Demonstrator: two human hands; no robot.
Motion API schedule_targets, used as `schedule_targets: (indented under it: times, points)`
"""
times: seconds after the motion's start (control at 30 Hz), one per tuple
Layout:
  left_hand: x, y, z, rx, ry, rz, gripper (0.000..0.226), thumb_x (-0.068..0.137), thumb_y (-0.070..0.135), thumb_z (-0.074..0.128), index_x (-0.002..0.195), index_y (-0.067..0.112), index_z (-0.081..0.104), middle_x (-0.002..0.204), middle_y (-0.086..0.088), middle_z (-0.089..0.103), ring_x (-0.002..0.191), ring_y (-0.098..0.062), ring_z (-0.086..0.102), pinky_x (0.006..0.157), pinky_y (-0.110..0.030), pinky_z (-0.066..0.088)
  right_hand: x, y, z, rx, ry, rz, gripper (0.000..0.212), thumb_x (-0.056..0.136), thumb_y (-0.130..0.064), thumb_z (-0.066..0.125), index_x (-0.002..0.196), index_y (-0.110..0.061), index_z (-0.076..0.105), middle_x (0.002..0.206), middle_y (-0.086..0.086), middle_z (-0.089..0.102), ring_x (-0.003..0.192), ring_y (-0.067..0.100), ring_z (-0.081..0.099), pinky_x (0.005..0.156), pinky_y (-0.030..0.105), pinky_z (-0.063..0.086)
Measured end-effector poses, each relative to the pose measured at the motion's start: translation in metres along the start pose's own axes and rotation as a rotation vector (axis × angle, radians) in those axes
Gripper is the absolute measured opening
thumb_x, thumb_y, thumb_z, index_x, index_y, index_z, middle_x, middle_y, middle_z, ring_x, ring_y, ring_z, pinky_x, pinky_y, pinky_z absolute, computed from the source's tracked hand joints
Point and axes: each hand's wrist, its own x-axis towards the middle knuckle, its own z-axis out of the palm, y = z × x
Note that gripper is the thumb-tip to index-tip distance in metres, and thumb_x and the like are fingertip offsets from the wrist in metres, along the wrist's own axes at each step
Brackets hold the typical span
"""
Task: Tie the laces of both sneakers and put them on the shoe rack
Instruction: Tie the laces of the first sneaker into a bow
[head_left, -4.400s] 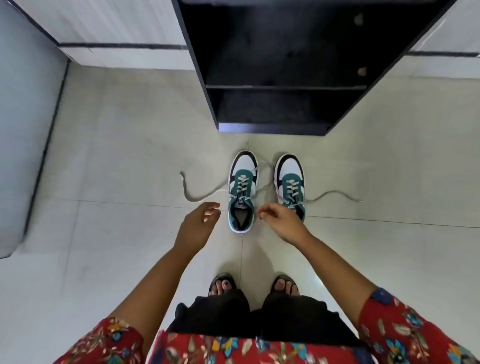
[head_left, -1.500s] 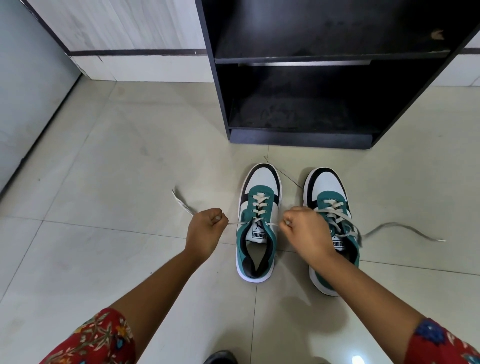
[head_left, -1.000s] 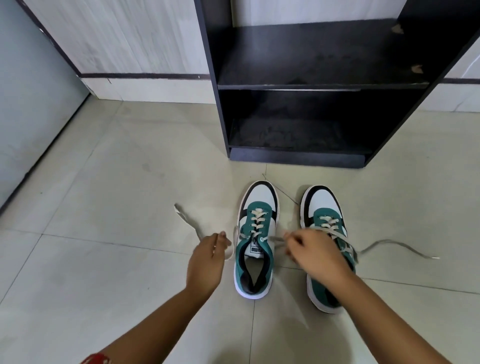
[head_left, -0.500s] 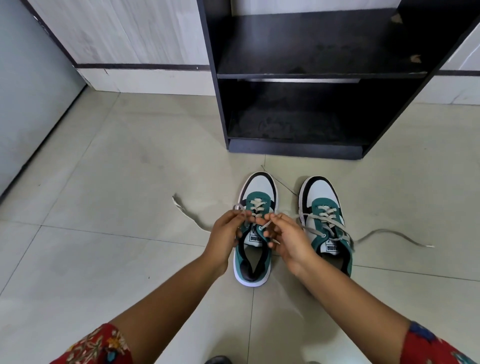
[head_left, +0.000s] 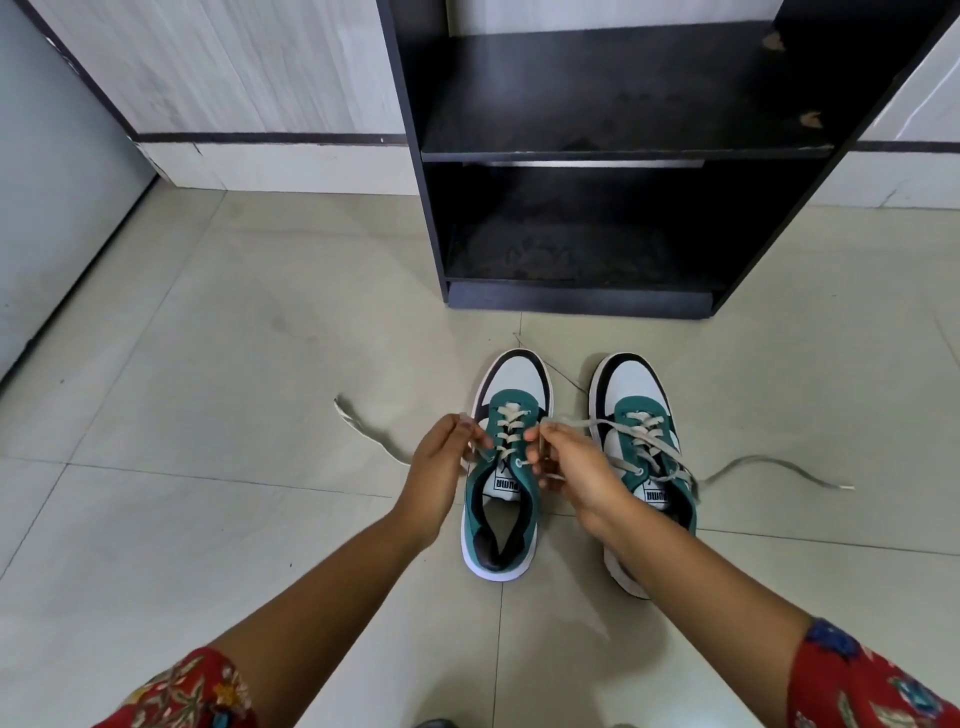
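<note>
Two teal, white and black sneakers stand side by side on the tiled floor, toes toward the black shoe rack (head_left: 587, 153). Over the left sneaker (head_left: 511, 395), my left hand (head_left: 441, 470) pinches the left end of its grey lace (head_left: 363, 428), whose tail trails away to the left. My right hand (head_left: 576, 475) pinches the other end just above the tongue. The right sneaker (head_left: 631, 395) has loose laces; one of its lace ends (head_left: 774, 467) runs off to the right across the floor.
The rack has two dark shelves, open at the front, a short way beyond the sneakers' toes. A pale wall with a dark stripe (head_left: 260, 137) runs behind it. A grey panel (head_left: 47, 182) stands at the left. Floor tiles spread on both sides.
Both hands came in from either side of the left sneaker and now meet over its tongue holding the lace ends. Since half a second ago they moved little.
</note>
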Motion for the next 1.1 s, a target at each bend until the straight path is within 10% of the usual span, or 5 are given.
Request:
schedule_targets:
  times: [0.23, 0.37, 0.5, 0.93, 1.1]
  points:
    - [-0.001, 0.036, -0.013, 0.235, -0.237, 0.468, 0.034, 0.097, 0.013, 0.034, 0.121, 0.008, 0.057, 0.099, 0.006, 0.065, 0.098, 0.006, 0.055, 0.086, -0.01, 0.04, -0.02, -0.044, 0.009, -0.522, -0.097, -0.496, 0.03, 0.095, -0.027, 0.044, 0.073, -0.028, 0.063, 0.068, 0.012, 0.062, 0.06, 0.015, 0.048, 0.066, 0.033, 0.04]
    - [0.004, 0.051, -0.014, 0.358, -0.251, 0.589, 0.032, 0.09, 0.03, 0.034, 0.089, 0.009, 0.058, 0.073, 0.014, 0.051, 0.07, -0.004, 0.048, 0.067, -0.017, 0.039, -0.041, -0.07, 0.009, -0.592, -0.136, -0.615, 0.03, 0.094, -0.027, 0.048, 0.067, -0.029, 0.061, 0.053, -0.017, 0.055, 0.055, 0.004, 0.046, 0.06, 0.025, 0.037]
    - [0.001, 0.06, -0.014, 0.484, -0.059, 0.791, 0.026, 0.094, 0.031, 0.03, 0.085, 0.013, 0.047, 0.073, 0.002, 0.045, 0.067, -0.017, 0.048, 0.061, -0.027, 0.046, -0.051, -0.079, 0.0, -0.584, -0.082, -0.679, 0.013, 0.091, -0.03, 0.053, 0.082, -0.03, 0.062, 0.067, -0.001, 0.058, 0.063, 0.017, 0.052, 0.062, 0.032, 0.041]
    - [-0.017, 0.107, -0.007, 0.606, -0.061, 0.438, 0.034, 0.085, 0.015, 0.046, 0.052, 0.01, 0.045, 0.05, -0.001, 0.038, 0.047, -0.009, 0.03, 0.051, -0.027, 0.028, -0.056, -0.045, 0.014, -0.921, 0.235, -0.948, 0.041, 0.092, -0.025, 0.048, 0.133, -0.029, 0.048, 0.082, -0.01, 0.043, 0.082, 0.01, 0.042, 0.07, 0.023, 0.039]
    - [-0.017, 0.109, -0.009, 0.544, -0.086, 0.455, 0.04, 0.09, 0.024, 0.049, 0.055, 0.007, 0.057, 0.046, 0.001, 0.046, 0.047, -0.006, 0.037, 0.053, -0.021, 0.032, -0.055, -0.056, 0.02, -0.609, 0.088, -0.831, 0.009, 0.089, -0.018, 0.056, 0.083, -0.023, 0.061, 0.082, -0.006, 0.047, 0.077, 0.011, 0.049, 0.069, 0.025, 0.042]
